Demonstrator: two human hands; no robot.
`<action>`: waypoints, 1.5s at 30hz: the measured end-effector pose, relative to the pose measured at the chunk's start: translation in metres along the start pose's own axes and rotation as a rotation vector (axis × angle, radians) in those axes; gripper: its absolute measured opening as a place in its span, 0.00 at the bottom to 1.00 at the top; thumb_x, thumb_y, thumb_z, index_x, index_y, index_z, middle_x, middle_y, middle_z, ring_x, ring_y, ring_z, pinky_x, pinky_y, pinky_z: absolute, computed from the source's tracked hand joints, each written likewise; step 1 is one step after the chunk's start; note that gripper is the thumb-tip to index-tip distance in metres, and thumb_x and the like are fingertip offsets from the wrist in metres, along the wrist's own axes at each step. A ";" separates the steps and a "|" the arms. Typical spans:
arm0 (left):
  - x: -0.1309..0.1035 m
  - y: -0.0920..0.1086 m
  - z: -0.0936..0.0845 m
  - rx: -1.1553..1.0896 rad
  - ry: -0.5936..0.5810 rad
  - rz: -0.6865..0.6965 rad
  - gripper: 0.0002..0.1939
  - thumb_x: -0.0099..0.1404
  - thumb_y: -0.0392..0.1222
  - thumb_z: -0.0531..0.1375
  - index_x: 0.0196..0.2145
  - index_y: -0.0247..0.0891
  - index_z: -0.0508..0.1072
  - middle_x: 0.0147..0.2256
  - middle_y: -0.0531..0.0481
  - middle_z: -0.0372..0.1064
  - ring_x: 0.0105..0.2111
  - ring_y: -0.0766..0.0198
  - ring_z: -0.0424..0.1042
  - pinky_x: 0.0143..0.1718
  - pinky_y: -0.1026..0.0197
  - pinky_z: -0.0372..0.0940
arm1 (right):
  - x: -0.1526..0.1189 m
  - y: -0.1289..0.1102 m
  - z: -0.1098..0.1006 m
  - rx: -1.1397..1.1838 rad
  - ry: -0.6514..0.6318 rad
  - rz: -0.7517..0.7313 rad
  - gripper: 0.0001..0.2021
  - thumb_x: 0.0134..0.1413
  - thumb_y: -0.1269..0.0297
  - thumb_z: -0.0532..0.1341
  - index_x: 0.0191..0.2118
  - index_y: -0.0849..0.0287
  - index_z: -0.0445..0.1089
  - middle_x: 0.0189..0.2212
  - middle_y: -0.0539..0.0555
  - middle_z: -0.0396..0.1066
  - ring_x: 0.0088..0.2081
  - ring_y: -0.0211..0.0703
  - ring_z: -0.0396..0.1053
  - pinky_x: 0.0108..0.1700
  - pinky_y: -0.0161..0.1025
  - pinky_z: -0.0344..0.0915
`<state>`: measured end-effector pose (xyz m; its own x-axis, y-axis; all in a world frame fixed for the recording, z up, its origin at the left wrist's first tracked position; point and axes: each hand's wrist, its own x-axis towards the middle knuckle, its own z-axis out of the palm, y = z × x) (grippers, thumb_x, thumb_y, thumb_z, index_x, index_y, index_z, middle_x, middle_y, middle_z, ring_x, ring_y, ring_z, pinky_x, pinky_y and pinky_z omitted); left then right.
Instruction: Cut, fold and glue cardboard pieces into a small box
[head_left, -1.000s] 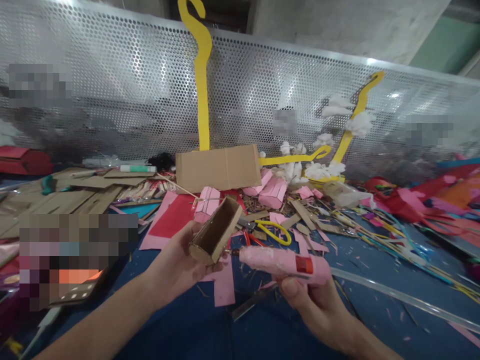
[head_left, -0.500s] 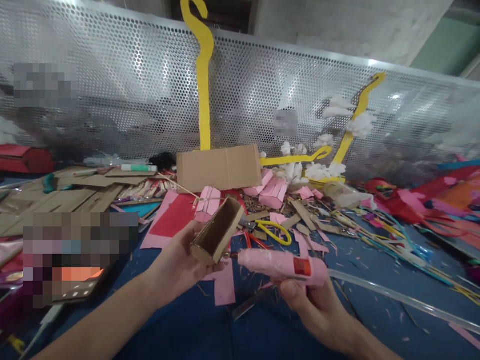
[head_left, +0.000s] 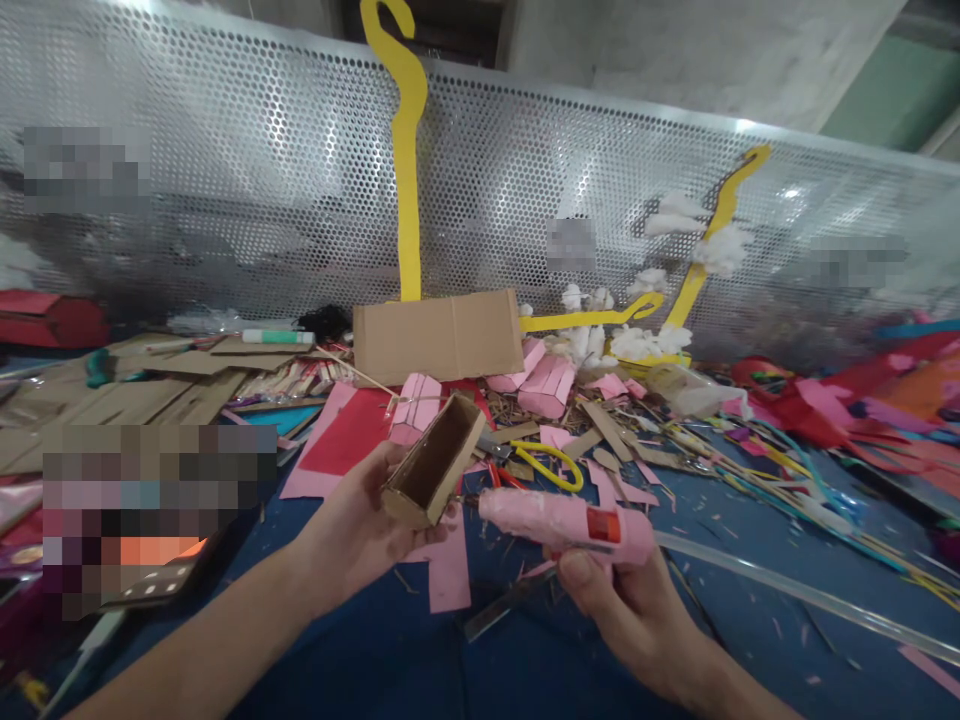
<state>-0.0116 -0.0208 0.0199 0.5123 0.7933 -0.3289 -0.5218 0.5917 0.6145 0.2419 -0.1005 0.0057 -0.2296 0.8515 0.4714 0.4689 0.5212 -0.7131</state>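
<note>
A small open cardboard box (head_left: 469, 440), brown and long, rests tilted in my left hand (head_left: 360, 515), whose fingers close round its lower side. My right hand (head_left: 622, 600) grips a pink glue gun (head_left: 547, 520) with a red-orange window; a long clear glue stick (head_left: 750, 565) runs out of its back. The gun's nozzle points left and is close by the box's lower right edge; whether it touches I cannot tell. Behind the box lie scissors with yellow handles (head_left: 559, 480) and a small pink paper box (head_left: 416, 405).
Behind stands a plain cardboard piece (head_left: 439, 335) with a tall yellow hook shape (head_left: 409, 180) before a perforated metal panel (head_left: 225, 150). Flat cardboard pieces (head_left: 180, 390) are heaped at left. Pink paper scraps (head_left: 450, 575) and a metal ruler-like strip (head_left: 502, 605) lie on the blue surface.
The glue gun has shifted very slightly, its nozzle tip now a little higher beside the box. My left hand and the box stay almost where they were.
</note>
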 end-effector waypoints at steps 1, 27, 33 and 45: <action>0.000 0.000 0.000 -0.002 0.009 -0.003 0.15 0.69 0.44 0.58 0.42 0.29 0.79 0.37 0.37 0.80 0.33 0.54 0.79 0.38 0.54 0.74 | -0.001 0.000 0.000 -0.001 -0.008 -0.004 0.20 0.72 0.52 0.54 0.50 0.61 0.77 0.20 0.47 0.61 0.21 0.36 0.54 0.22 0.33 0.58; -0.001 -0.001 0.000 0.009 -0.015 0.002 0.13 0.68 0.43 0.60 0.41 0.31 0.79 0.36 0.39 0.80 0.32 0.54 0.80 0.37 0.55 0.74 | 0.006 -0.005 -0.002 0.036 -0.083 -0.024 0.19 0.73 0.54 0.53 0.53 0.58 0.78 0.24 0.51 0.68 0.25 0.40 0.61 0.30 0.35 0.67; -0.003 0.000 0.003 0.012 0.000 0.008 0.14 0.68 0.43 0.60 0.44 0.30 0.78 0.36 0.39 0.80 0.32 0.55 0.79 0.38 0.54 0.74 | 0.004 -0.003 -0.004 0.015 -0.080 -0.011 0.19 0.72 0.53 0.54 0.49 0.58 0.79 0.24 0.51 0.67 0.25 0.40 0.61 0.28 0.35 0.66; -0.002 0.000 0.004 0.001 0.055 0.011 0.14 0.70 0.43 0.58 0.44 0.28 0.78 0.37 0.36 0.80 0.30 0.55 0.79 0.36 0.54 0.74 | -0.002 0.002 -0.001 -0.020 0.012 -0.032 0.16 0.70 0.54 0.57 0.42 0.59 0.78 0.27 0.54 0.71 0.26 0.41 0.67 0.29 0.35 0.71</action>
<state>-0.0095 -0.0228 0.0237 0.4686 0.8064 -0.3607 -0.5261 0.5827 0.6194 0.2437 -0.1008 0.0036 -0.2344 0.8336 0.5001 0.4786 0.5467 -0.6870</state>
